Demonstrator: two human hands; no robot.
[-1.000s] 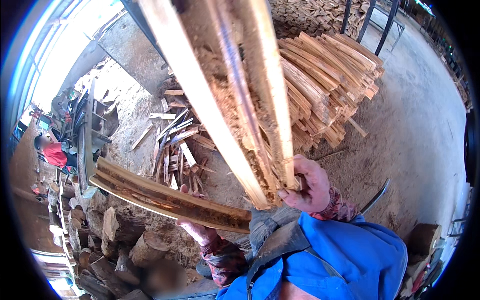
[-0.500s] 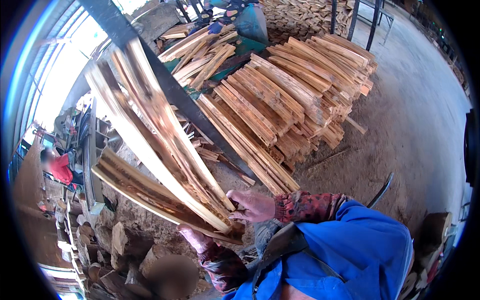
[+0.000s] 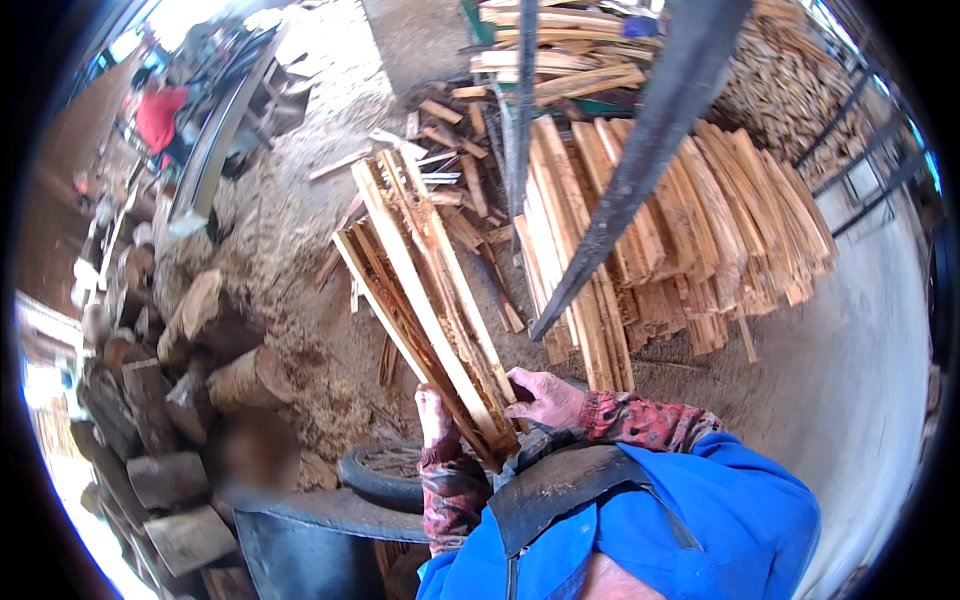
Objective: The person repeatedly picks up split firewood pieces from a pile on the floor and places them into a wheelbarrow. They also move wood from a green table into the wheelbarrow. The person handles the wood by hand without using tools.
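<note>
Two long, rough wooden slabs (image 3: 433, 310) with split, grooved faces stand out in front of my body, side by side and tilted away from me. My left hand (image 3: 437, 417) is closed on the outer left edge near their lower ends. On the opposite edge my right hand (image 3: 548, 398) grips the slabs, fingers curled round the side. The lowest ends come close to the dark apron (image 3: 570, 480) on my chest. Parts of my fingers are hidden behind the wood.
Stacked planks (image 3: 700, 210) lie to the right, behind a dark slanting post (image 3: 640, 160). Cut logs (image 3: 250, 380) pile up at left. A tyre (image 3: 385, 480) and a dark drum (image 3: 310, 545) are near my left arm. A person in red (image 3: 160, 120) is far left.
My view has turned left, so the plank stack sits farther right and the tyre and drum show. The slabs, spread apart before, are now closer together; both hands still hold them.
</note>
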